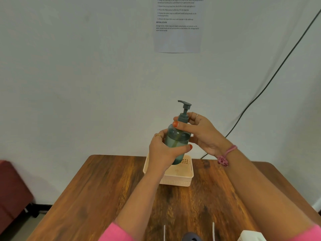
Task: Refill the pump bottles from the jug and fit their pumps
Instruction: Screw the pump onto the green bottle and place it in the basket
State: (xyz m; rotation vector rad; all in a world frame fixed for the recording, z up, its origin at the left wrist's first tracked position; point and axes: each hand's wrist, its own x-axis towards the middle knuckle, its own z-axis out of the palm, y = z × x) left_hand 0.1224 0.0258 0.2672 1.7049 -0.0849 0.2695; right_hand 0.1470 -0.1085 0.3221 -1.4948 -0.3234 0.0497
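While the left hand (164, 151) wraps its fingers and thumb round the lower body of the pump bottle (177, 143), the bottle is held up in the air, tilted a touch, above the far middle of the table (107, 188). Up top, the right hand (199, 133) comes in from the right, fingers and thumb pinched round the collar of the pump (184, 112), which sits in the bottle's neck with its nozzle pointing left. So both hands are clamped on the same bottle, left low, right high, the bottle between them. A ring shows on each hand, and a pink bracelet (225, 153) hangs at the right wrist.

Just beneath the bottle, and partly hidden behind the left hand, a cream basket (180, 178) stands on the table near its far edge; the bottle's base hangs over its open top, not touching it as far as I can see. At the near edge, a white object (250, 235) and a dark one (191, 238) peek in, cut off by the frame. Behind, a printed sheet (177, 25) is on the wall, and a dark cable (271, 80) runs down it at the right.
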